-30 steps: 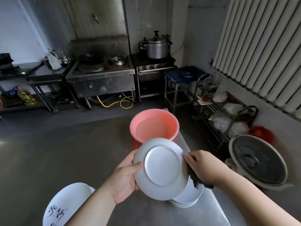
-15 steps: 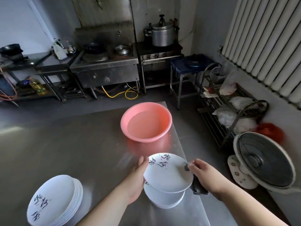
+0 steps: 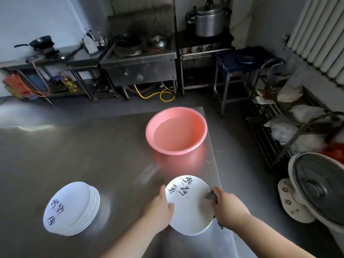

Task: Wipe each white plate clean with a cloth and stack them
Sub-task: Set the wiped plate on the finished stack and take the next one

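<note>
White plate (image 3: 188, 205) with black brush lettering, face up, tilted, near the steel table's right edge; dark grey cloth (image 3: 211, 195) pressed on its right rim; stack of matching lettered plates (image 3: 72, 209) resting well apart on the left

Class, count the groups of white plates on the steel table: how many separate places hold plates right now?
2. One stack of white round plates sits at the table's near left; one white plate with black writing is held at the near right. More plates may be hidden beneath it.
</note>
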Available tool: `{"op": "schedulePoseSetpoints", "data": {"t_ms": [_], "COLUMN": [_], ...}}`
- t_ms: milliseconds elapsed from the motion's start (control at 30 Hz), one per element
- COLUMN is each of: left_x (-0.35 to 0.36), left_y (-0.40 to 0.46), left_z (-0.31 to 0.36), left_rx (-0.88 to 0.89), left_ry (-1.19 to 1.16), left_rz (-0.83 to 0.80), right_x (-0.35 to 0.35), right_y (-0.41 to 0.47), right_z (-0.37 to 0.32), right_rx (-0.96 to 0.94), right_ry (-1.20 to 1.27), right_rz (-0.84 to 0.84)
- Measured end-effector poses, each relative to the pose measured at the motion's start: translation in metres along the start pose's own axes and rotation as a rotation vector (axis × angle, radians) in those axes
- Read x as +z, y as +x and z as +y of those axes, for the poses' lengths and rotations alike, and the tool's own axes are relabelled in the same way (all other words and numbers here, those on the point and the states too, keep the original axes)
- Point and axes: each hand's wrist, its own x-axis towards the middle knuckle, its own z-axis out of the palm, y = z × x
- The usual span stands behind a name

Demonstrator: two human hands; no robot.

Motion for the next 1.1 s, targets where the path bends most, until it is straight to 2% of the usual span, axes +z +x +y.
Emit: {"op": "schedulePoseSetpoints", "data": {"t_ms": [100, 267, 433, 633, 800, 1100], "left_x": [0.005, 0.009, 0.014, -0.002, -0.04, -0.098], "left_y": [0.001, -0.001, 0.004, 0.005, -0.001, -0.024], "left_z": [0.0, -0.003, -0.008, -0.035, -0.101, -0.282], "left_rx": [-0.008, 0.001, 0.015, 0.059, 0.05, -0.155], "left_ry": [0.1, 0.131, 0.112, 0.058, 0.033, 0.075], "left_rz": [0.016, 0.013, 0.051, 0.156, 0.266, 0.292], "right_x": [-0.002, -0.005, -0.017, -0.013, 0.018, 0.128], "right_y": [0.005, 0.009, 0.012, 0.011, 0.015, 0.044], "right_z": [-0.001, -0.001, -0.01, -0.04, -0.088, -0.215], "right_rx": [-0.019, -0.046, -0.065, -0.129, -0.219, -0.376], "right_ry": [-0.071, -0.148, -0.371, -0.427, -0.391, -0.401], "right_rz": [-0.016, -0.006, 0.149, 0.205, 0.175, 0.162]}}
